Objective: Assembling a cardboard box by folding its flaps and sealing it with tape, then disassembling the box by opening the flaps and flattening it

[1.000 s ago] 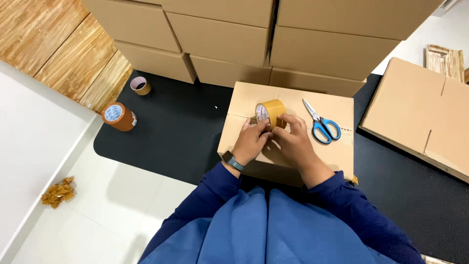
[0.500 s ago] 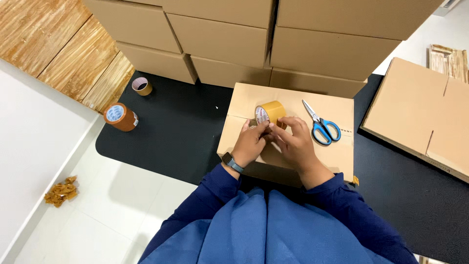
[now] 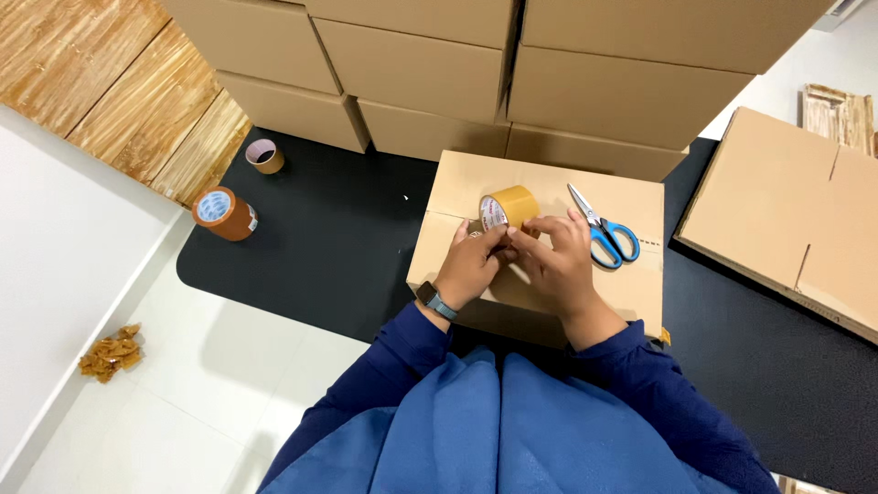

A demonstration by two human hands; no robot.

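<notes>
A closed cardboard box [image 3: 457, 187] lies in front of me on a black mat [image 3: 311, 247]. On its top stands a roll of brown packing tape [image 3: 508, 208]. My left hand [image 3: 473, 266], with a watch on the wrist, pinches at the roll's near side. My right hand [image 3: 553, 263] meets it there, fingers on the tape end next to the roll. Blue-handled scissors [image 3: 604, 233] lie on the box just right of my right hand.
Stacked cardboard boxes [image 3: 549, 82] stand behind the box. A flattened carton [image 3: 796, 215] lies at right. Another brown tape roll [image 3: 224, 214] and a small near-empty roll [image 3: 265, 155] sit on the mat at left. Crumpled tape scraps [image 3: 110, 352] lie on the white floor.
Both hands stay at the tape roll with small finger shifts. The view has moved slightly.
</notes>
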